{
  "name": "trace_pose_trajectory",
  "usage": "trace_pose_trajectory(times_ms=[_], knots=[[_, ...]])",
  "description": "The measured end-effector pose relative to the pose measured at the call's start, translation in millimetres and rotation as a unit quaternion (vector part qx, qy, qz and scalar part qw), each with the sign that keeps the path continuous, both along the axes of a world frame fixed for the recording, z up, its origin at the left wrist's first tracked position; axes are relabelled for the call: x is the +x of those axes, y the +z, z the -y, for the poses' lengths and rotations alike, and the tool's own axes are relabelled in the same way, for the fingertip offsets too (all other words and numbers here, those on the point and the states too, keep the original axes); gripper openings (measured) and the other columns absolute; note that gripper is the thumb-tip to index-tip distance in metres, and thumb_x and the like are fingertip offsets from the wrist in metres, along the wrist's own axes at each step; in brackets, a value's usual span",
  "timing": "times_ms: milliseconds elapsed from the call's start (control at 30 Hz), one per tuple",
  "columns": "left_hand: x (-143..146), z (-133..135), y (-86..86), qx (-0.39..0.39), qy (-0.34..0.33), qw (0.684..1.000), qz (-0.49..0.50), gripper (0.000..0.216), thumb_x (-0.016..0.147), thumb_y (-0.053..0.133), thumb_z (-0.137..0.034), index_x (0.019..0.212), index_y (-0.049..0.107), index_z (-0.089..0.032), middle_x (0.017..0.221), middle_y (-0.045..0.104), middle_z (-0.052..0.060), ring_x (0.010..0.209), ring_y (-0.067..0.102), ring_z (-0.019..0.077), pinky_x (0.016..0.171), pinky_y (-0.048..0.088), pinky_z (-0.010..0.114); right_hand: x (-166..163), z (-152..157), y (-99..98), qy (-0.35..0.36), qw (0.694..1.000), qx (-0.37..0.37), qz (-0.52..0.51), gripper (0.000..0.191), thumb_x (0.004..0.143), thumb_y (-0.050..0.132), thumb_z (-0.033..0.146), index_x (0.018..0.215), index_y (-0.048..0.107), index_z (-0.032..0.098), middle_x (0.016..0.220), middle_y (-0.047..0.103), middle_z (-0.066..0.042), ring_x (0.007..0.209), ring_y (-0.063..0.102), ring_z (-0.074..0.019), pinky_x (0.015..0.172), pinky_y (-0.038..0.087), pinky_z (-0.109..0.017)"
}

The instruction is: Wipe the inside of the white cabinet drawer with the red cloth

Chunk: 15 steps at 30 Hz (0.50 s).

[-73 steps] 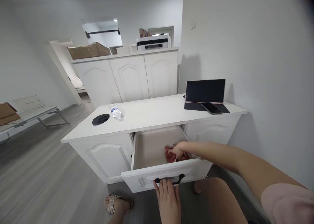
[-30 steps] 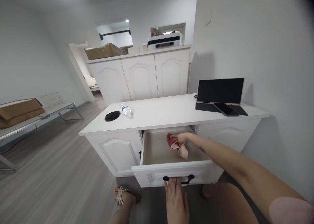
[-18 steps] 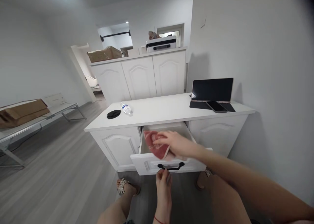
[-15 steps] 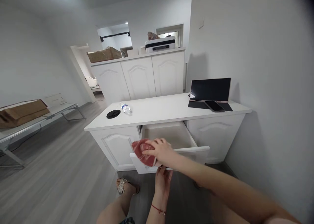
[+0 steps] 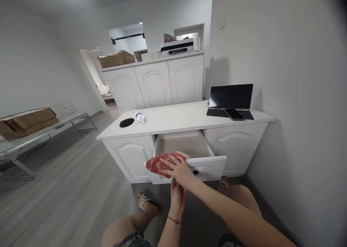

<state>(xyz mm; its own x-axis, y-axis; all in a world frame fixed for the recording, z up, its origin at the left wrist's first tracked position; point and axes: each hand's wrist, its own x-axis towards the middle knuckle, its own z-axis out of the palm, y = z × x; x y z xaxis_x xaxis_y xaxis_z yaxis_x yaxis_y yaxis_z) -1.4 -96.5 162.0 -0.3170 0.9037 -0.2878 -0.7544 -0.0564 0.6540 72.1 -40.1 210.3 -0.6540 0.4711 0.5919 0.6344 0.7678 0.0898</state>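
A red cloth with a pale pattern [image 5: 158, 164] drapes over the top edge of a white drawer front [image 5: 208, 167], at its left part. My right hand [image 5: 179, 170] lies over the cloth with its fingers spread, pressing it against the drawer front. Below it, my left hand [image 5: 178, 196], with a red string bracelet at the wrist, is at the drawer front's lower edge, fingers bent and partly hidden. The drawer [image 5: 184, 144] is pulled out of the white cabinet [image 5: 168, 121]. A dark knob [image 5: 195, 172] shows beside my right hand.
On the cabinet top are a clear bottle [image 5: 139, 116], a black flat object [image 5: 126, 122], a propped-up tablet [image 5: 230, 96] and a phone [image 5: 234, 114]. My legs flank the drawer. A cardboard box [image 5: 29, 122] sits on a metal-legged table at left.
My right hand has flattened over the cloth, which is now spread further along the drawer's top edge. The knob has come into view. My left hand stays low. The view has shifted slightly.
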Motion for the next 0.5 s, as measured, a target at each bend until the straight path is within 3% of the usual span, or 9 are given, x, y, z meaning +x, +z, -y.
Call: trace_pose_trajectory(times_ms=[100,267,400,500], knots=[[11,-2,-15.7,-0.026,-0.048,0.998,0.035,0.024,0.07,0.08,-0.011,0.09,0.069,-0.02,0.092,0.074,0.006,0.081,0.074,0.0203,0.066,0.056,0.028,28,0,-9.1,-0.016,0.998,0.058,0.013,0.04,0.1,0.059,0.035,0.138,0.061,0.046,0.157,0.051,0.009,0.142,0.046,-0.0276,0.105,0.044,-0.044],[8,-7,-25.4,-0.028,-0.035,0.996,0.079,0.032,0.064,0.088,-0.011,0.079,0.061,-0.02,0.079,0.068,-0.004,0.07,0.068,0.0086,0.078,0.058,0.026,79,6,-25.1,-0.055,0.991,0.12,-0.007,0.037,0.099,0.06,0.034,0.134,0.064,0.045,0.151,0.058,0.008,0.144,0.043,-0.0245,0.11,0.036,-0.043],[9,-9,-25.0,-0.042,-0.046,0.995,0.078,0.039,0.061,0.092,-0.013,0.076,0.057,-0.02,0.079,0.07,-0.003,0.07,0.068,0.0077,0.08,0.059,0.025,119,13,-44.7,-0.103,0.987,0.117,-0.039,0.038,0.097,0.06,0.026,0.131,0.068,0.042,0.146,0.064,0.004,0.143,0.043,-0.0253,0.112,0.034,-0.044],[9,-10,-24.3,-0.036,-0.052,0.996,0.061,0.04,0.062,0.093,-0.017,0.075,0.055,-0.02,0.078,0.07,-0.003,0.068,0.067,0.0069,0.08,0.059,0.025,142,20,-66.7,-0.17,0.981,0.073,-0.053,0.045,0.094,0.056,0.015,0.127,0.071,0.041,0.141,0.067,-0.001,0.14,0.044,-0.0268,0.11,0.036,-0.047]])
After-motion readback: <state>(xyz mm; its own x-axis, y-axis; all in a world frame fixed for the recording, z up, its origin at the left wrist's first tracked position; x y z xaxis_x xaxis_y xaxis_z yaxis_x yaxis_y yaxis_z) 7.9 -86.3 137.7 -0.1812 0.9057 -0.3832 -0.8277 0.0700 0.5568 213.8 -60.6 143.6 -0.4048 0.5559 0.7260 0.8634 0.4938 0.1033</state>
